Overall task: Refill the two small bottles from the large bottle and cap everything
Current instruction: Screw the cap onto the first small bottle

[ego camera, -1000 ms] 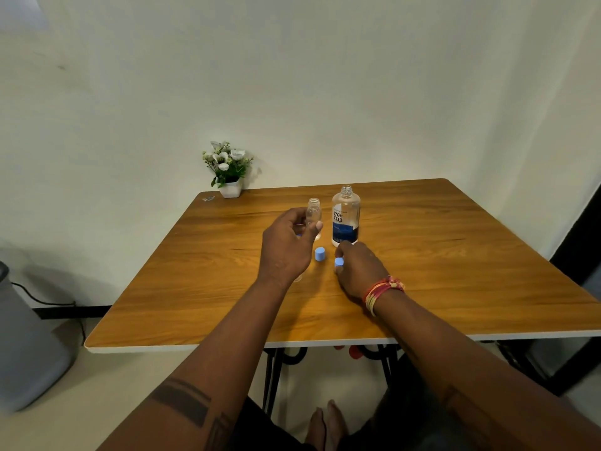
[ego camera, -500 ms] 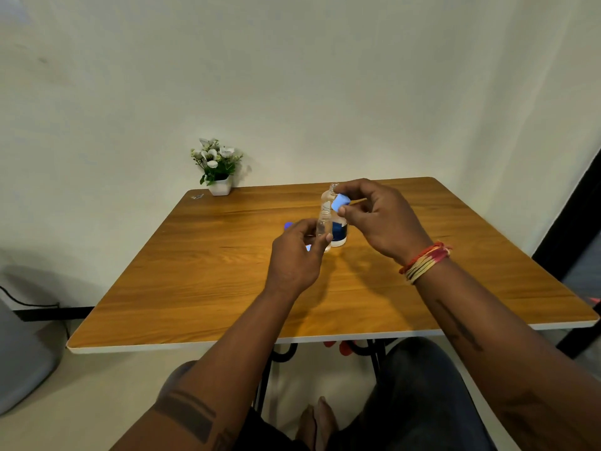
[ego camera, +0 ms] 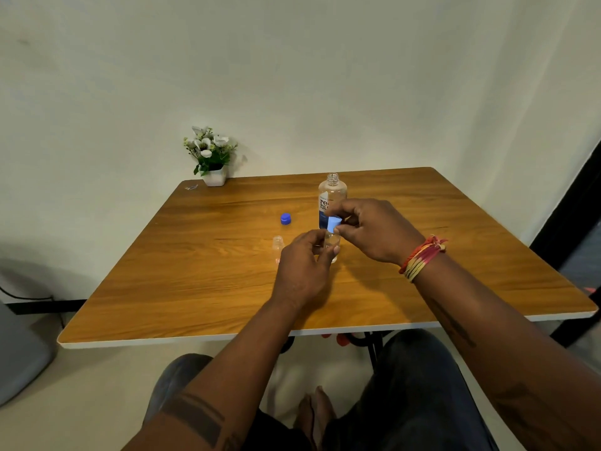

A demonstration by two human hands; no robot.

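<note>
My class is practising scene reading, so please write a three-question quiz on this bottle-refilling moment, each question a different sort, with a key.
1. True or false: the large bottle has its cap on.
2. Which hand holds the light blue cap? A) left hand B) right hand
3. Fill in: the dark blue cap lies on the ____.

Key
1. False; its neck is open.
2. B; the left hand steadies a small bottle, while the other small bottle stands uncapped beside it.
3. table
</note>
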